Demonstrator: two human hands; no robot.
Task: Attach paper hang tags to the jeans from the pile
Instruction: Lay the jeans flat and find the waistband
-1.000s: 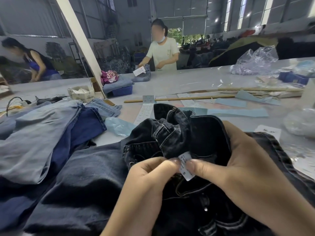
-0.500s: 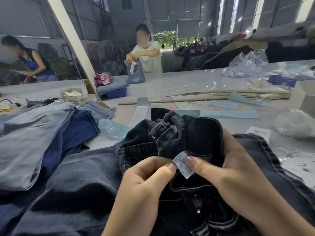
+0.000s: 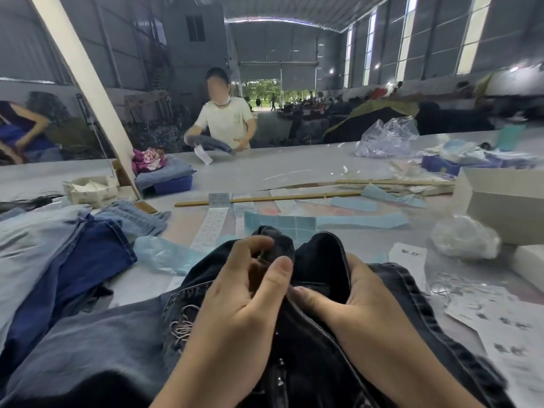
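Large metal-walled hall, tall windows on the right, wide doorway open at the far end. Long grey table (image 3: pixel 294 169) runs across my view. Across it, a person in a pale t-shirt (image 3: pixel 225 119) handles a dark garment with a white tag hanging from it.

Near me: dark jeans (image 3: pixel 318 260) bunched at the waistband, lying on the table's near edge, over a spread of other denim. Left hand (image 3: pixel 235 301) grips the bunched waistband, thumb up and pressed against the fabric, fingers curled over the top fold. Right hand (image 3: pixel 359 301) holds the other side of the waistband, thumb laid along the inner seam, fingers hidden behind the cloth. The two thumbs nearly meet.

Left of the dark pair: pile of jeans (image 3: pixel 59 254), light and deep blue, overlapping. Beyond the hands: white label strips (image 3: pixel 210 228), pale blue paper strips (image 3: pixel 362 220), a long wooden stick (image 3: pixel 265 198). Right side: white box (image 3: pixel 506 207), clear plastic bag (image 3: pixel 465 237), paper hang tags (image 3: pixel 500 319) scattered flat, one handwritten card (image 3: pixel 409 256) just beside the jeans.
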